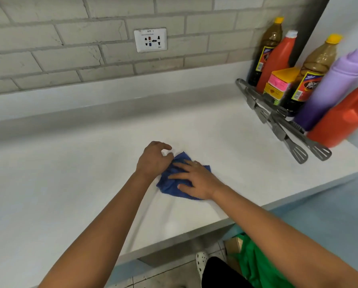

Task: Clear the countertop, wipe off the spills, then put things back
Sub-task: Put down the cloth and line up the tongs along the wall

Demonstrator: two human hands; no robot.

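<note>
A white wall socket (150,40) sits in the grey brick wall (49,48). Below the desk edge, a green bag (257,265) lies on the tiled floor (169,275), just beside a white perforated shoe (201,259) and a brown cardboard box (233,245).

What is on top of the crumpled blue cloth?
The right hand lies flat on the blue cloth; the left hand grips its edge. The white countertop beneath is covered.
</note>
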